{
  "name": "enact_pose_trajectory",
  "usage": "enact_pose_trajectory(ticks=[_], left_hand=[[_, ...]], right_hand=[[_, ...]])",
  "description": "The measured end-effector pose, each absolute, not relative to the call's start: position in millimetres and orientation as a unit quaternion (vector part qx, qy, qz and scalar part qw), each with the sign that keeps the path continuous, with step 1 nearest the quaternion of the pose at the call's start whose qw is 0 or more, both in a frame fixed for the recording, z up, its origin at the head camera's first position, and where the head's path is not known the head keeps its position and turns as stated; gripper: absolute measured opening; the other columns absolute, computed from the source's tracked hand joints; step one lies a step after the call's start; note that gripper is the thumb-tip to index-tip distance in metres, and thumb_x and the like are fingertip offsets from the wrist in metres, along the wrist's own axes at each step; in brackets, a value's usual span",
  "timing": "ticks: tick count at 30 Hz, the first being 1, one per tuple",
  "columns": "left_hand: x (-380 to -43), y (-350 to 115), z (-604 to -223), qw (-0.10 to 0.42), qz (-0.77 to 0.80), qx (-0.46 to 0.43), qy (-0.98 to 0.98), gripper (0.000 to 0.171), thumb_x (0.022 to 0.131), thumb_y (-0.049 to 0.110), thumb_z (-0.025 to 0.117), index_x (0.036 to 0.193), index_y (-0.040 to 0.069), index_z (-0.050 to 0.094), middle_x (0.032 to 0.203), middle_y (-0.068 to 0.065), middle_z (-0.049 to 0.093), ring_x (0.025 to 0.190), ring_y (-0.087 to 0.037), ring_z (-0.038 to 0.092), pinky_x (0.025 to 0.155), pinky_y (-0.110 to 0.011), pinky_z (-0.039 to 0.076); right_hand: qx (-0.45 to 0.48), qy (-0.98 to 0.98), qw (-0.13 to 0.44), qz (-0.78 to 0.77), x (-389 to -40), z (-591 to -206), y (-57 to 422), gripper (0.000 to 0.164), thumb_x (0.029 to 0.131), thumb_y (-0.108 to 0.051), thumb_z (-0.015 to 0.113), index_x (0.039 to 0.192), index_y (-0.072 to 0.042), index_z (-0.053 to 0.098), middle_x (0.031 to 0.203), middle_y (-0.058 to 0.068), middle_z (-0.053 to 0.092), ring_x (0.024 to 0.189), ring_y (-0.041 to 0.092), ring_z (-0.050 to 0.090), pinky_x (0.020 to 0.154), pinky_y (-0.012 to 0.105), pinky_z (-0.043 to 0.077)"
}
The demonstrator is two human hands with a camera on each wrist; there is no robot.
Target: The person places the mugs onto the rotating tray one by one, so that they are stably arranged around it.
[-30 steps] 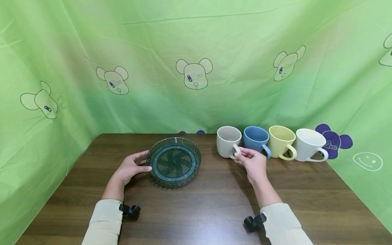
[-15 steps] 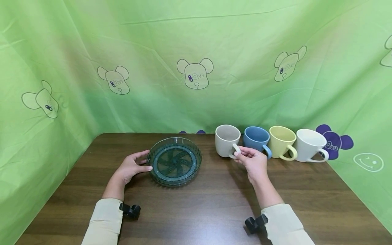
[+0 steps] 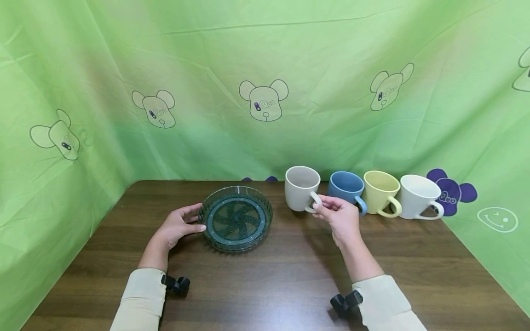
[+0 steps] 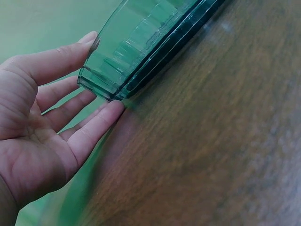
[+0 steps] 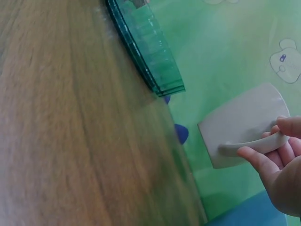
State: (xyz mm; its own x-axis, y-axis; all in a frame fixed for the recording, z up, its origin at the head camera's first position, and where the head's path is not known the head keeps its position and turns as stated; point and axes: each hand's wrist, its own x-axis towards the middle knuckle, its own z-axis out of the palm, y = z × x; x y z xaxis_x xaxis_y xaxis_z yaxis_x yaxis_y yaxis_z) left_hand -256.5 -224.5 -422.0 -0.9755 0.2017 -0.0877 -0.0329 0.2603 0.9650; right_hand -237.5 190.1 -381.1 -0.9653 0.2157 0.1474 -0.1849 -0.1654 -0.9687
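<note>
A round, fluted green glass dish [image 3: 237,246] lies on the table, with my left hand [image 3: 175,227] at its left side. The thumb and fingers are spread and fairly straight, their tips against the glass wall [image 4: 115,56]. My right hand [image 3: 342,219] pinches the handle of a light grey mug [image 3: 299,193] between thumb and fingers. Upright in the head view, the mug stands apart from the dish, on its right. Seen from the right wrist, the grey mug [image 5: 249,122] shows against the green cloth, beyond the table edge.
To the right of the grey mug, a blue mug [image 3: 344,189], a yellow mug [image 3: 378,195] and a white mug [image 3: 416,200] form a row with handles toward the front right. Green printed cloth [image 3: 265,41] hangs behind the brown wooden table [image 3: 256,289].
My right hand has shifted the grey mug left and slightly upward in the head view, widening the gap to the blue mug. The left hand and the dish stay where they were.
</note>
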Motion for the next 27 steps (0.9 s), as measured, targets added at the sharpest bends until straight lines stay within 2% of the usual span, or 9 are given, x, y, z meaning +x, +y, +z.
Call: enact_pose_trajectory(ticks=[7, 27], left_hand=[[-257, -224, -422, 0.096, 0.604, 0.054, 0.789, 0.076, 0.084, 0.007, 0.077, 0.149, 0.003, 0.037, 0.153, -0.022, 0.031, 0.135, -0.042, 0.036, 0.099, -0.036, 0.048], [-256, -224, -421, 0.095, 0.607, 0.055, 0.787, 0.076, 0.084, 0.005, 0.077, 0.149, 0.002, 0.037, 0.152, -0.022, 0.033, 0.135, -0.042, 0.036, 0.103, -0.039, 0.044]], right_hand=[[0.004, -0.63, 0.125, 0.766, -235, -377, 186, 0.023, 0.081, 0.016, 0.068, 0.104, 0.014, 0.066, 0.081, 0.005, 0.072, 0.073, 0.016, 0.07, 0.065, 0.03, 0.06], [0.034, -0.629, 0.106, 0.769, -237, -364, 176, 0.033, 0.081, 0.017, 0.068, 0.112, 0.022, 0.059, 0.085, 0.007, 0.073, 0.073, 0.014, 0.07, 0.067, 0.031, 0.06]])
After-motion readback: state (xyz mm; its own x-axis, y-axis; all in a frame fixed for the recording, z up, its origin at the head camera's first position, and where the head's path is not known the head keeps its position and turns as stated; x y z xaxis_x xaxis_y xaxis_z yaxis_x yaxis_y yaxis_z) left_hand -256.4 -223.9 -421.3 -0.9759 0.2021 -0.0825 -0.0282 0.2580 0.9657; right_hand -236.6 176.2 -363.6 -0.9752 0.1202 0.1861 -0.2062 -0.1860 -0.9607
